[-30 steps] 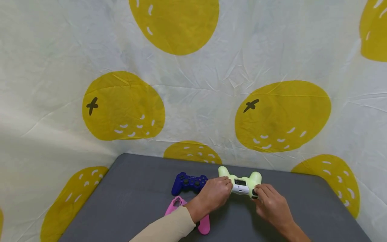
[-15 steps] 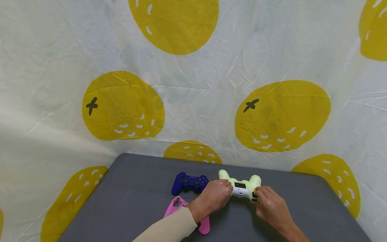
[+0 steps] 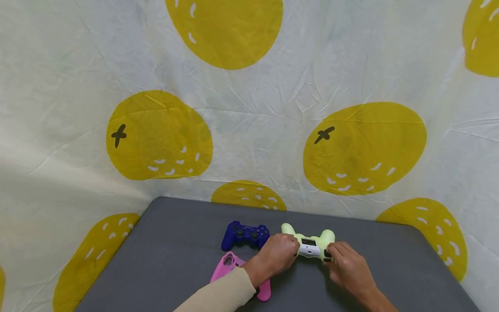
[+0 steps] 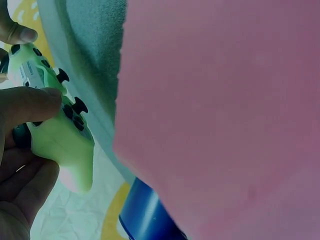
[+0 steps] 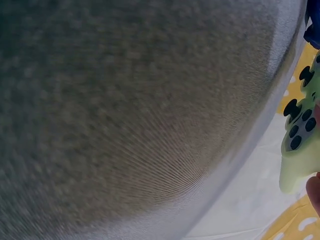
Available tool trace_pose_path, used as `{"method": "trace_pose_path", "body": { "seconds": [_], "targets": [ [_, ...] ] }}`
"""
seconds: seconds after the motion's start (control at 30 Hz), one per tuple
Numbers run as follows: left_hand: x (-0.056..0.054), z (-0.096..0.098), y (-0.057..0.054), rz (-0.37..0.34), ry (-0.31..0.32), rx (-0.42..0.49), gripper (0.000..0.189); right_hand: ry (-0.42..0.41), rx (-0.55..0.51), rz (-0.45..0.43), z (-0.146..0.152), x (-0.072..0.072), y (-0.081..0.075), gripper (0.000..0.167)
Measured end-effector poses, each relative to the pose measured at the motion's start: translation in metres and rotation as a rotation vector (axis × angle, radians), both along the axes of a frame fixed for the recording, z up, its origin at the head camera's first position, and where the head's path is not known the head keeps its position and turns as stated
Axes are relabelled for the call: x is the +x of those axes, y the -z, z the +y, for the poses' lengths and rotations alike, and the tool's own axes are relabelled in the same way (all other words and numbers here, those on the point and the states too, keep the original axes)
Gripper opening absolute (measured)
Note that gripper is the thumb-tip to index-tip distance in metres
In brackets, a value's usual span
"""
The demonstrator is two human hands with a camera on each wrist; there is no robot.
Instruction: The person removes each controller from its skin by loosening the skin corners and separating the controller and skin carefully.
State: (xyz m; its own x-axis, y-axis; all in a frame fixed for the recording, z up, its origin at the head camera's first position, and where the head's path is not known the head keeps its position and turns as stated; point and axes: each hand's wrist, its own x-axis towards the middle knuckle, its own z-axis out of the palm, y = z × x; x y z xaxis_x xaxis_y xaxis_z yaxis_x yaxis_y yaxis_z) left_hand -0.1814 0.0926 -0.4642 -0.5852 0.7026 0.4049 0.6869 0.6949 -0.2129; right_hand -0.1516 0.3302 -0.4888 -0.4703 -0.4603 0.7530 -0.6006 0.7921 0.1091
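Note:
Both hands hold a white game controller [image 3: 309,250] in a pale green cover, its handles pointing away from me and its port edge facing me. My left hand [image 3: 278,253] grips the left end; in the left wrist view the thumb [image 4: 37,104] lies on one side and curled fingers [image 4: 30,185] on the other. My right hand [image 3: 349,264] pinches the right end near a black trigger. In the right wrist view, the controller's thumbsticks and buttons [image 5: 302,129] show at the right edge, with only bits of the hand visible.
A blue game controller [image 3: 244,234] lies on the grey table [image 3: 183,234], left of the held one. Nearer me is a pink controller-shaped cover [image 3: 223,268], partly hidden under the left forearm. A white cloth with yellow fruit print [image 3: 257,147] hangs behind the table.
The green-covered controller and both hands have come slightly down and toward me. The grips look the same; the blue controller and pink cover stay put.

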Motion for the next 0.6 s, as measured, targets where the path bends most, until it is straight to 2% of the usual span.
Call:
{"method": "trace_pose_path", "body": {
  "seconds": [0.6],
  "targets": [
    [-0.0013, -0.0010, 0.0084, -0.114, -0.017, -0.007, 0.017, 0.007, -0.046, -0.078, -0.0013, -0.0005, 0.0096, 0.054]
  ]
}}
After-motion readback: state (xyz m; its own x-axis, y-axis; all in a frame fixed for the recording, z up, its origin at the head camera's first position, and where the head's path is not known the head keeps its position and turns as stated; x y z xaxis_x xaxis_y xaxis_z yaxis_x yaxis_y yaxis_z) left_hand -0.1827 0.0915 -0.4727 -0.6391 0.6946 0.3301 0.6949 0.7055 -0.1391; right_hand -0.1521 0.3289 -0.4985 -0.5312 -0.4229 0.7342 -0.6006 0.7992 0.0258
